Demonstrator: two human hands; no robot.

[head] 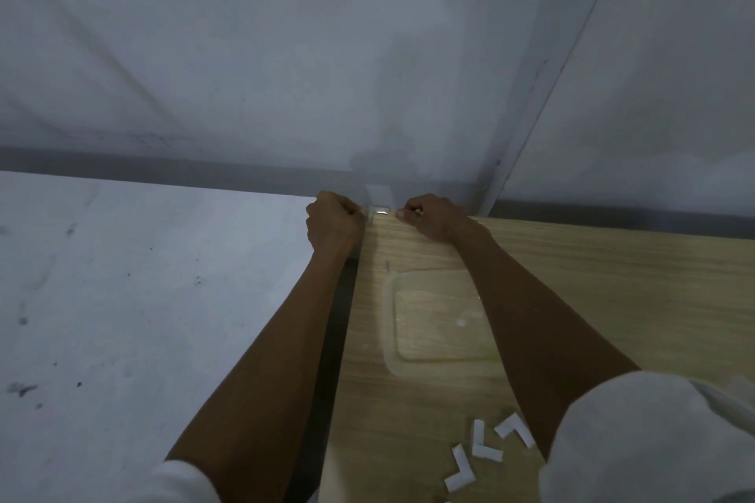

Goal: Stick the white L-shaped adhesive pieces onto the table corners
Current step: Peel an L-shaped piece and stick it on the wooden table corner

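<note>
Both hands up at the far left corner of the wooden table (613,278). Left hand (333,223) is off the table's left edge, fingers clenched tight, thumb and forefinger pinching the left end of the corner piece (379,211). Right hand (433,216) rests on the tabletop at the back edge, fingers curled under, thumb (402,213) and forefinger pinched at the piece's right end. The corner piece is small, pale and shiny, sitting right on the table corner between the two hands; it's blurred, so can't tell whether it's fully stuck down.

Three loose L pieces (479,435), white, lie flat on the tabletop at the near edge of view, close together, just beside the right sleeve (645,441). One more white scrap is cut off at the bottom edge.

A clear tray (437,323) lies flat on the table between the forearms, well apart from the corner and from the loose pieces. The right forearm crosses over its right side.

Left sleeve (179,482) white, pushed up, forearms bare. Pale grey scuffed floor (143,278) on the left, grey wall (286,53) behind the table
</note>
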